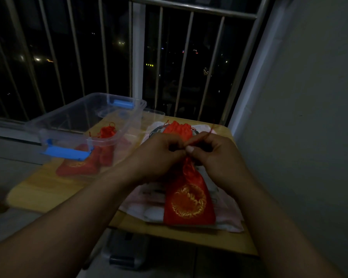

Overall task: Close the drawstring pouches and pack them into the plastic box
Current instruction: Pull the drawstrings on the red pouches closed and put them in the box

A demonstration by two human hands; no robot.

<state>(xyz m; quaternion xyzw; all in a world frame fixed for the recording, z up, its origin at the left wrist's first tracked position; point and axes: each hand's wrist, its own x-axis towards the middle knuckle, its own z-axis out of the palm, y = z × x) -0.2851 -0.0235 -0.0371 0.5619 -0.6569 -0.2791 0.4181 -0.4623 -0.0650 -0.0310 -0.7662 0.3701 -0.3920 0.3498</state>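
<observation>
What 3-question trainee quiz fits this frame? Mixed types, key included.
1. True or false: the box has its lid on.
2. The left hand and right hand pinch the pouch at its: A neck cord, B base, C gold emblem.
3. Fill in: the box's latches are ___.
Key: 1 false; 2 A; 3 blue.
</observation>
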